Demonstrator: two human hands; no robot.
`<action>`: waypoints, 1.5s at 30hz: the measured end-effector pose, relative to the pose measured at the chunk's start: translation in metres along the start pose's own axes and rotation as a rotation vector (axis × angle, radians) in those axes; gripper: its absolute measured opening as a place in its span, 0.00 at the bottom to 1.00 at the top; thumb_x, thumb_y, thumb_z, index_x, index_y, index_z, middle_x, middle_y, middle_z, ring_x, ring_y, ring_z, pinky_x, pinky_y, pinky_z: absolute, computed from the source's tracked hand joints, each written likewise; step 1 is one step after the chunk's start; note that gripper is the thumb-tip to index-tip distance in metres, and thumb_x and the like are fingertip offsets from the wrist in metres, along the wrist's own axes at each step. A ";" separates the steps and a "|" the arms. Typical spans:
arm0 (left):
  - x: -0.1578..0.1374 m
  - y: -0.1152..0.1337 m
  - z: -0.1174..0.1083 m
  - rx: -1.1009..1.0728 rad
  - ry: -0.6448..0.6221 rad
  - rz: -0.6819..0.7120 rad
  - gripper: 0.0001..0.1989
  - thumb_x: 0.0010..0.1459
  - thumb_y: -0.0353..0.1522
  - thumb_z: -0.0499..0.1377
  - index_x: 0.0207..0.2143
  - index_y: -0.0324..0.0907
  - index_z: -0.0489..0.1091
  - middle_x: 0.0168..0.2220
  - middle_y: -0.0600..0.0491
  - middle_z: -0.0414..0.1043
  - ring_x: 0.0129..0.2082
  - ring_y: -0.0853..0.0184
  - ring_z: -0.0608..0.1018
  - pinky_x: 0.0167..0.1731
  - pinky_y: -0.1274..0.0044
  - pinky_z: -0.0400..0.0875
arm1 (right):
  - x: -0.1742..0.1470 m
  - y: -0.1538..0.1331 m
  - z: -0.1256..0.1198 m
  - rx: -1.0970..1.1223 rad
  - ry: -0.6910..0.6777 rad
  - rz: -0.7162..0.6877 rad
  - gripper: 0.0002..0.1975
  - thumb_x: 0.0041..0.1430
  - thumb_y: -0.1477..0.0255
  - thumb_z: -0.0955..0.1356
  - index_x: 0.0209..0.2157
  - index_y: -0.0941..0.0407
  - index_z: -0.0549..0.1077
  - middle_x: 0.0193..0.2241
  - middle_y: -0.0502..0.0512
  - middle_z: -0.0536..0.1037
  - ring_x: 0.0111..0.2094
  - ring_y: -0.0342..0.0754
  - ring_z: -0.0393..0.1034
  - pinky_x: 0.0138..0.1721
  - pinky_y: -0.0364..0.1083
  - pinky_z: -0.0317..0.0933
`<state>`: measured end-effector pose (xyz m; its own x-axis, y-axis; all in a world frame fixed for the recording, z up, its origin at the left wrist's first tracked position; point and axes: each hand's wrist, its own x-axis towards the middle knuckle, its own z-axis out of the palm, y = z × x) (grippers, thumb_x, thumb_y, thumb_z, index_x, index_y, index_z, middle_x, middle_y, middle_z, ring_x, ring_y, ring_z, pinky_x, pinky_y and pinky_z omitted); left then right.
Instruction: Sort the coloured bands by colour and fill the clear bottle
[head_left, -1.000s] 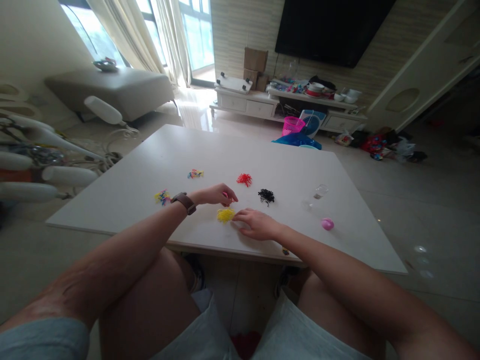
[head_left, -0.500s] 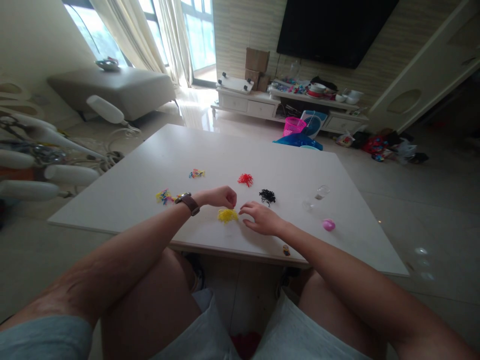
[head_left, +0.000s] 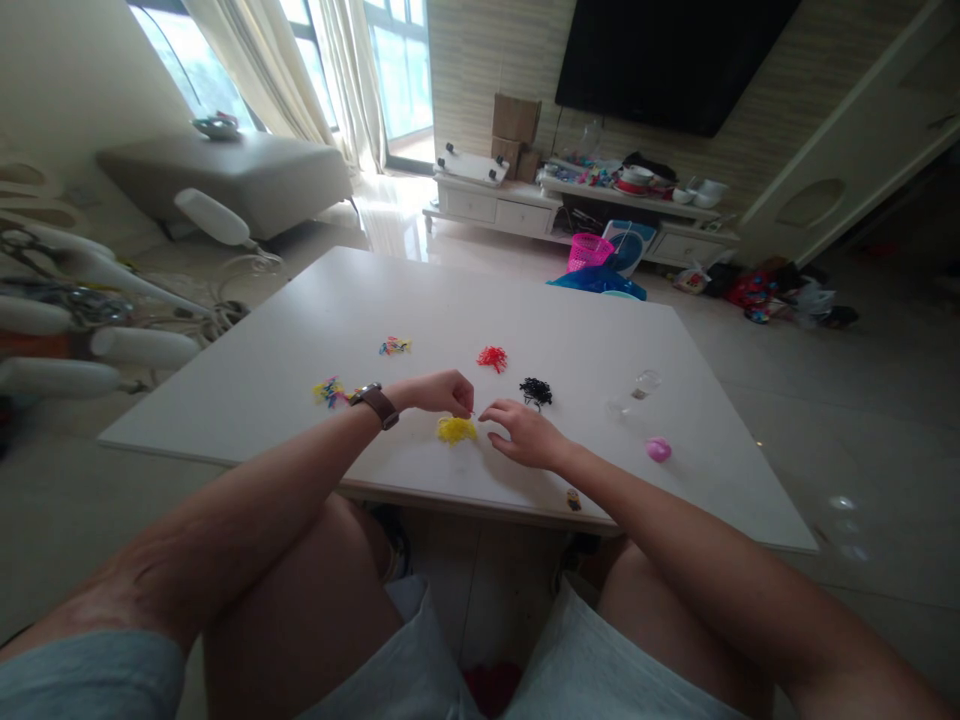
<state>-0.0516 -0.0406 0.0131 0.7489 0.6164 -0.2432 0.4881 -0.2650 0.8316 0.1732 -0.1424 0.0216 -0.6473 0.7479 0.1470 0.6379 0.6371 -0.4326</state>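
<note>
My left hand [head_left: 448,392], with a watch [head_left: 377,407] on its wrist, is closed in a pinch above the far edge of a pile of small yellow rubber bands [head_left: 457,430]. Whatever its fingertips hold is too small to name. Facing it from the right, my right hand [head_left: 523,436] has its thumb and fingers apart and nothing visible in them. A red pile [head_left: 492,359] of similar bands lies beyond the hands, and a black pile [head_left: 535,392] sits just past my right hand. Mixed coloured bands [head_left: 328,391] lie left of the watch, partly hidden by the wrist.
Farther back on the white table [head_left: 300,330] is another multicoloured pile [head_left: 395,346]. To the right lie a clear container [head_left: 646,384], a clear piece [head_left: 619,407] and a pink round object [head_left: 658,449]. A small yellow-and-dark figure [head_left: 574,499] rests near the front edge.
My right hand's thumb and fingers have parted slightly. My left hand stays pinched in nearly the same place, and the piles look unchanged.
</note>
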 end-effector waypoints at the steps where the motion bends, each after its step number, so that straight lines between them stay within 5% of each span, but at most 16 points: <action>1: 0.000 0.001 0.000 -0.002 -0.003 0.001 0.09 0.42 0.34 0.67 0.27 0.39 0.78 0.24 0.53 0.76 0.25 0.69 0.74 0.26 0.79 0.64 | 0.000 -0.001 0.000 0.012 0.008 -0.008 0.15 0.60 0.75 0.67 0.49 0.55 0.74 0.47 0.59 0.76 0.50 0.54 0.70 0.52 0.53 0.64; 10: 0.000 0.008 0.003 -0.026 0.016 0.016 0.07 0.41 0.33 0.68 0.26 0.40 0.79 0.23 0.54 0.76 0.24 0.69 0.74 0.26 0.79 0.65 | -0.001 -0.006 -0.001 0.106 -0.006 -0.073 0.23 0.60 0.77 0.66 0.58 0.53 0.69 0.51 0.59 0.75 0.52 0.53 0.69 0.54 0.53 0.64; 23: -0.004 0.011 -0.005 -0.053 0.014 0.084 0.14 0.40 0.32 0.70 0.33 0.40 0.79 0.30 0.49 0.80 0.29 0.64 0.79 0.29 0.78 0.68 | 0.007 -0.009 0.009 0.350 0.140 0.160 0.12 0.59 0.77 0.67 0.43 0.56 0.77 0.42 0.57 0.79 0.43 0.47 0.73 0.41 0.46 0.69; 26: -0.015 0.001 -0.033 0.004 0.253 0.020 0.14 0.41 0.32 0.69 0.34 0.40 0.79 0.30 0.50 0.79 0.30 0.65 0.78 0.29 0.78 0.68 | 0.015 0.013 0.005 0.226 0.168 0.237 0.15 0.58 0.76 0.67 0.47 0.57 0.77 0.44 0.59 0.78 0.43 0.49 0.73 0.44 0.49 0.69; 31: -0.048 -0.031 -0.079 0.071 0.857 -0.341 0.10 0.47 0.31 0.63 0.34 0.39 0.79 0.31 0.48 0.78 0.30 0.65 0.76 0.32 0.76 0.67 | 0.040 0.060 -0.002 -0.001 0.152 0.310 0.20 0.56 0.76 0.67 0.52 0.58 0.73 0.50 0.62 0.75 0.49 0.52 0.71 0.53 0.52 0.65; 33: -0.058 -0.043 -0.084 0.079 0.944 -0.451 0.10 0.48 0.30 0.62 0.34 0.39 0.79 0.32 0.47 0.79 0.32 0.64 0.76 0.34 0.76 0.66 | 0.053 0.073 -0.003 -0.137 0.122 0.302 0.21 0.56 0.77 0.68 0.52 0.58 0.73 0.50 0.62 0.75 0.52 0.53 0.69 0.55 0.52 0.64; 41: -0.055 -0.072 -0.072 0.110 0.773 -0.549 0.12 0.44 0.30 0.63 0.34 0.39 0.77 0.31 0.47 0.77 0.33 0.62 0.76 0.33 0.77 0.65 | 0.089 0.082 0.005 -0.201 0.138 0.318 0.17 0.59 0.73 0.67 0.50 0.54 0.75 0.49 0.59 0.78 0.47 0.52 0.69 0.49 0.50 0.63; 45: -0.044 -0.083 -0.071 0.173 0.754 -0.489 0.13 0.43 0.32 0.64 0.34 0.41 0.76 0.37 0.46 0.78 0.43 0.60 0.75 0.42 0.76 0.66 | 0.089 0.072 -0.002 -0.235 0.200 0.358 0.15 0.66 0.68 0.61 0.34 0.55 0.79 0.41 0.60 0.79 0.46 0.53 0.68 0.48 0.50 0.60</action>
<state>-0.1571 0.0074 -0.0101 -0.0200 0.9940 -0.1077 0.7798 0.0830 0.6205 0.1625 -0.0299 0.0056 -0.2909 0.9349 0.2035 0.8986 0.3400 -0.2772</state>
